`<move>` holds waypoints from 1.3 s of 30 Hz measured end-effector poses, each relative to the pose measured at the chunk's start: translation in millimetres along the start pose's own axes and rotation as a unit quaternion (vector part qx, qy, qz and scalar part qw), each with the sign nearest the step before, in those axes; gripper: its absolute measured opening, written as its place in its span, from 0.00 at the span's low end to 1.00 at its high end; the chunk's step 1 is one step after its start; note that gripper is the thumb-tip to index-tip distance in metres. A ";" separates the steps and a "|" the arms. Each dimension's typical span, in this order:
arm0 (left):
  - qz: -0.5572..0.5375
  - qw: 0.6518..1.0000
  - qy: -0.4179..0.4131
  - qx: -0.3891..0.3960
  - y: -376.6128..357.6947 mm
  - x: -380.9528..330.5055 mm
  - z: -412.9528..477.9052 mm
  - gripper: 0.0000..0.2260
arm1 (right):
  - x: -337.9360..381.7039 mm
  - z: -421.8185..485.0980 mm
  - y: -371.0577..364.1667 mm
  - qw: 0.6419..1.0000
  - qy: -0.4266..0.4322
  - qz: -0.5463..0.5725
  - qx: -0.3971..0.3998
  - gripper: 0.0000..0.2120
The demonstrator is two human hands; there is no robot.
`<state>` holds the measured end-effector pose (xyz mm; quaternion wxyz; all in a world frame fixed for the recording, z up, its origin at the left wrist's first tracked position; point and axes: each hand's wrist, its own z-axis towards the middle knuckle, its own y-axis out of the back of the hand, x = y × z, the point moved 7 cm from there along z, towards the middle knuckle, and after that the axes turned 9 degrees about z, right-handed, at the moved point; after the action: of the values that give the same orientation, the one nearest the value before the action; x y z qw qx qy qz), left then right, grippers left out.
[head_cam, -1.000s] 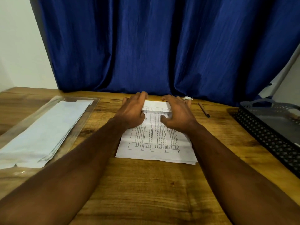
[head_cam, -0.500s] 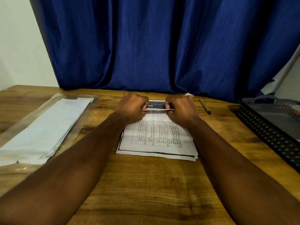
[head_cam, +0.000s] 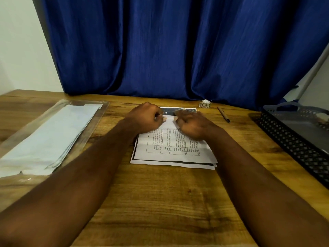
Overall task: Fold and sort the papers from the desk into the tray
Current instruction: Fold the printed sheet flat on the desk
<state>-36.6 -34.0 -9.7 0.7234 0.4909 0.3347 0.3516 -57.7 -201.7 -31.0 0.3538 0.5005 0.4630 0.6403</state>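
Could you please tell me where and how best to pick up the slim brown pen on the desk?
Pinch the slim brown pen at mid-barrel from above, fingers across its narrow width: it lies flat and diagonal on the wooden desk, nothing touching it.

Dim, warm light here, the worktop (head_cam: 160, 202) glowing amber. A soft sheen runs down the curtain (head_cam: 178, 50). The left hand (head_cam: 146, 117) and right hand (head_cam: 195, 124) smear with blur, and print on the paper (head_cam: 170, 144) is unreadable. The worktop's far edge bows; the tray (head_cam: 284, 139) casts a shadow leftward.

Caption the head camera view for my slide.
Left hand and right hand pinch the folded far edge of the top sheet; black tray at right.
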 end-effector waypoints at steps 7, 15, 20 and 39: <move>0.000 1.000 0.002 0.003 -10.0 3.7 3.8 0.01 | 7.0 12.4 -31.9 0.996 -0.005 -0.002 0.086 0.31; -0.037 0.999 0.035 -0.001 -7.9 4.8 3.1 0.03 | -41.8 10.9 -14.8 0.987 -0.146 -0.031 0.057 0.34; 0.071 0.996 0.060 -0.003 -12.9 10.3 2.7 0.16 | -39.9 9.0 -15.0 0.989 -0.141 -0.036 0.034 0.36; 0.093 0.971 -0.019 -0.219 24.2 -0.4 -1.1 0.05 | -0.1 -12.7 48.0 0.951 0.072 -0.013 -0.301 0.10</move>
<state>-42.1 -27.3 12.9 0.7836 0.3561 0.1889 0.4728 -69.5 -220.2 13.5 0.4620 0.3176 0.2798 0.7793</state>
